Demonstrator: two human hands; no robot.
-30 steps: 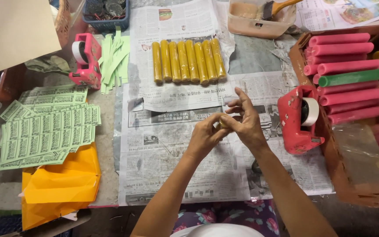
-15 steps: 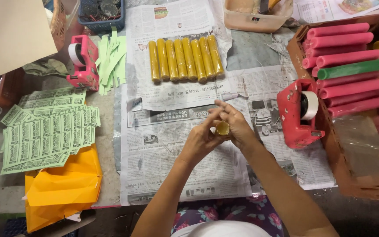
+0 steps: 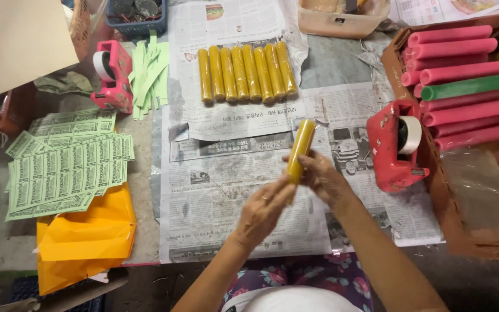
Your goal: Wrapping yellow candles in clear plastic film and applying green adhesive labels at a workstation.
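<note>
Two bare hands work over the spread newspaper sheets (image 3: 226, 219) near the table's front edge. The left hand (image 3: 264, 211) sits lower, its fingers curled loosely with the tips touching the lower end of a yellow wrapped cylindrical stick (image 3: 300, 150); whether it truly clasps the stick cannot be told. The right hand (image 3: 321, 176) grips the stick's lower part between thumb and fingers, so the stick stands tilted, its upper end pointing away from the person. To the right, just beside that hand, stands a red tape dispenser with a white roll (image 3: 397, 144), and behind it an open brown cardboard box (image 3: 463, 231) holding pink, green and yellow sticks. To the left lie orange paper sheets (image 3: 85, 231) and, past them, green printed label sheets (image 3: 64, 167). Farther off, a row of seven yellow sticks (image 3: 245, 72) lies side by side on the newspaper, well apart from the hands. A pink tape dispenser (image 3: 112, 75) and green paper strips (image 3: 151, 75) lie at far left.
</note>
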